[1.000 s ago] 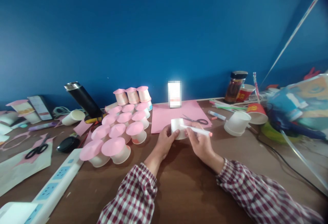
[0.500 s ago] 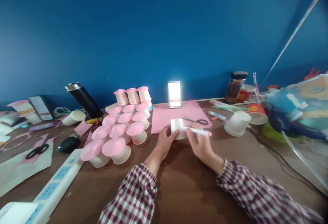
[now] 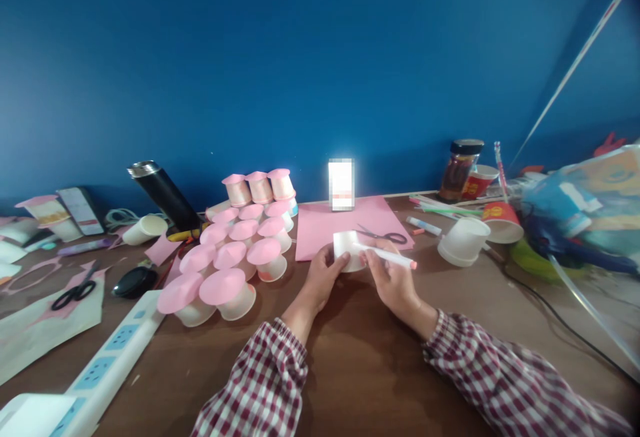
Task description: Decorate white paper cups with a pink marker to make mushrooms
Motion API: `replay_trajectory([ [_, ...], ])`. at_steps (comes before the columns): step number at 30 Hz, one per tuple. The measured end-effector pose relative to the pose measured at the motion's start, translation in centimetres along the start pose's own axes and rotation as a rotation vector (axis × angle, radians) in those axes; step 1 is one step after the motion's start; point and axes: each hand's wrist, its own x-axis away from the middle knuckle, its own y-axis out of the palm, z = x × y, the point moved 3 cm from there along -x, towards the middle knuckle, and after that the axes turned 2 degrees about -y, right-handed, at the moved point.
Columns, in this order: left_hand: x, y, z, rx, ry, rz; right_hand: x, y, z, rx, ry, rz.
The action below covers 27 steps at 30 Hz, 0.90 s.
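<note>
My left hand point(image 3: 323, 276) is closed around the left side of a white paper cup point(image 3: 345, 245), its thumb on the near side. In my right hand point(image 3: 395, 284) is a white marker point(image 3: 391, 257) with a pinkish-orange end pointing right. The marker's other end is at the cup's side; whether it touches cannot be made out. Behind the cup, scissors point(image 3: 395, 238) with dark handles lie on pink paper point(image 3: 315, 224). To the left stand several paper cups topped with pink cone roofs point(image 3: 230, 287).
A power strip point(image 3: 107, 354) lies at the front left. Beyond it are a black computer mouse point(image 3: 134, 281) and a leaning black flask point(image 3: 163, 194). On the right are a white cup point(image 3: 463, 242), a capped marker point(image 3: 423, 226), a jar point(image 3: 461, 170) and a black cable point(image 3: 550, 307).
The marker in my right hand has shifted slightly right and tilted a little. My left hand and the cup stay almost in place.
</note>
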Motion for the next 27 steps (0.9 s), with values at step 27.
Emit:
replay_trajectory([
  [27, -0.01, 0.03, -0.06, -0.004, 0.001, 0.004, 0.09, -0.03, 0.26, -0.008, 0.012, 0.002],
])
